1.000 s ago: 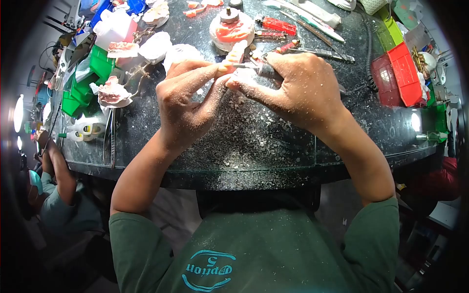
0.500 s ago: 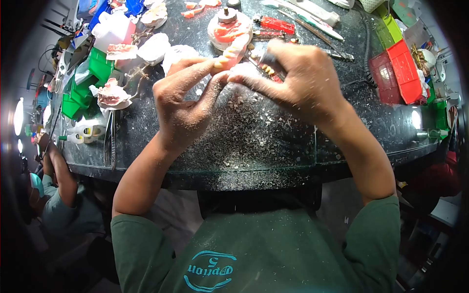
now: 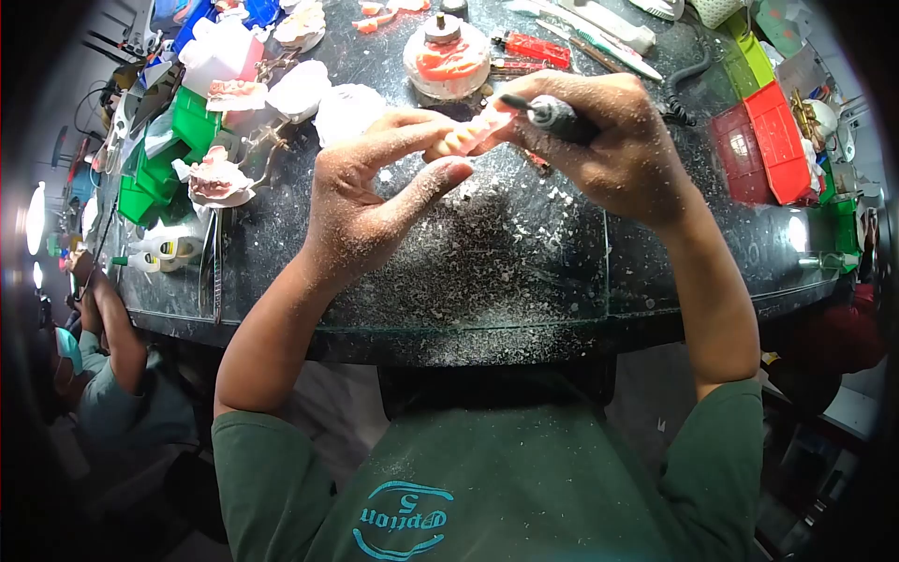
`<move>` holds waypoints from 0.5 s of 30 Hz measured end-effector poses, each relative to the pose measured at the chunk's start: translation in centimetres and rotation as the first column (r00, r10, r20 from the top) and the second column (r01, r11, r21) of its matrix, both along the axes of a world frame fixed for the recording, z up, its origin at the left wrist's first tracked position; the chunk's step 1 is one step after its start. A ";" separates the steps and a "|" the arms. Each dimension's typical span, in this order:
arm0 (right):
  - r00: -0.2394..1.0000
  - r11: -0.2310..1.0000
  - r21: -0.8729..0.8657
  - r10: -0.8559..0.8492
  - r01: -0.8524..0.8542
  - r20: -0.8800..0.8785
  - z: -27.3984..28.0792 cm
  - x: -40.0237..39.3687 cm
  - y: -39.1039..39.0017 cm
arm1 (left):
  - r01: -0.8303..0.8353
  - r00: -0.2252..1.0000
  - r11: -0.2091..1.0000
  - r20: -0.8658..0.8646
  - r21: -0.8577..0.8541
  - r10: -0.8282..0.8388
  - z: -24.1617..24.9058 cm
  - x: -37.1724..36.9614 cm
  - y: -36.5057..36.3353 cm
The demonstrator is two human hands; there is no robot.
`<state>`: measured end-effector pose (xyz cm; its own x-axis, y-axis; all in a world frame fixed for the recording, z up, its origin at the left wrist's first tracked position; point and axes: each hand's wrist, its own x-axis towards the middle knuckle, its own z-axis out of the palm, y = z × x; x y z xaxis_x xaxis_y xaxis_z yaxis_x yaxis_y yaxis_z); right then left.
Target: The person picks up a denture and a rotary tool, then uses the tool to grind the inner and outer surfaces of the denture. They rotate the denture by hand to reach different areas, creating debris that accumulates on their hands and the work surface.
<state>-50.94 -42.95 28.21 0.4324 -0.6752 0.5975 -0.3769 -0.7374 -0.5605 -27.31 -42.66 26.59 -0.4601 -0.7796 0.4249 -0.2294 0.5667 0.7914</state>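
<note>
Between the fingers of my left hand (image 3: 356,192) is a pink denture (image 3: 465,139) with pale yellowish teeth. My left thumb is stretched out below it. In my right hand (image 3: 629,145) is a dark handpiece (image 3: 560,120), its narrow end pointing left. My right fingertips are right at the denture's far end, so part of it is hidden. White dust clings to both hands. A round white jar (image 3: 459,77) with pink material on top stands just behind the denture.
Shavings (image 3: 487,267) cover the dark bench in front of me. Plaster models (image 3: 217,180) and green bins (image 3: 150,183) crowd the left. Toothbrushes (image 3: 609,51) lie at the back; a red bin (image 3: 777,140) and coiled cord (image 3: 676,94) are right. Another person's arm (image 3: 117,318) shows far left.
The denture has come down and right, away from the jar, and turned. My right hand has shifted right, bringing the handpiece into plain view. My left thumb has swung off the denture.
</note>
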 end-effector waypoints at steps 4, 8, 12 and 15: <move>0.976 0.973 0.087 -0.211 0.215 -0.049 0.3 0.7 0.4 | -0.160 0.987 0.985 -0.002 -0.069 0.160 -0.2 -0.2 0.2; 0.880 0.895 0.146 -0.364 0.421 -0.305 1.2 1.6 1.3 | -0.281 0.959 0.936 -0.039 -0.211 0.279 -0.6 -0.3 0.2; 0.862 0.886 0.125 -0.388 0.447 -0.326 0.4 2.7 1.7 | -0.281 0.957 0.905 -0.024 -0.319 0.288 -0.7 -0.2 0.2; 0.854 0.877 0.138 -0.395 0.461 -0.339 0.4 2.9 1.7 | -0.276 0.956 0.890 -0.005 -0.364 0.294 -0.7 -0.1 0.1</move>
<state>-48.09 -41.27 28.60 0.2029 -0.9267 0.3163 -0.7976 -0.3438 -0.4957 -27.37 -42.57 25.86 -0.2685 -0.6808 0.6815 -0.4569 0.7128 0.5321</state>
